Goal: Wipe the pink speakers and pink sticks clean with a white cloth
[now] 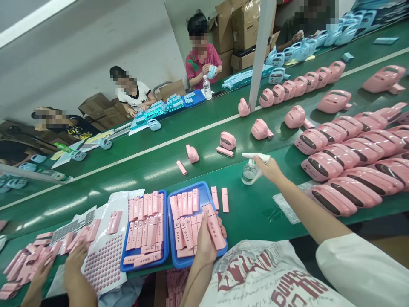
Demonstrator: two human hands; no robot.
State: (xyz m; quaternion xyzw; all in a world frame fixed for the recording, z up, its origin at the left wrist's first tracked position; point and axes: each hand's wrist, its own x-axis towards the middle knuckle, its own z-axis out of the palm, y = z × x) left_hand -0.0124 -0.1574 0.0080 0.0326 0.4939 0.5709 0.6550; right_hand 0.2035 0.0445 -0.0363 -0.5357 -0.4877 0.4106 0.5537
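My left hand [206, 241] is closed around a pink plastic strip [214, 230] with a row of small round marks, above the right blue tray [223, 251]. More such strips [188, 232] lie in that tray under and beside the hand. My right hand [270, 168] reaches forward, fingers closed on a white cloth [257, 157] over the top of a small clear bottle [248, 174]. The bottle stands on the green table. Two loose pink strips [225, 199] lie between the tray and the bottle.
Rows of pink housings [351, 170] fill the right side. Single housings [228, 140] stand along the green belt [153, 175]. At left are another filled blue tray [166, 247], a sticker sheet [105, 264] and a co-worker's hands [75, 258]. People sit across, with blue parts [162, 108].
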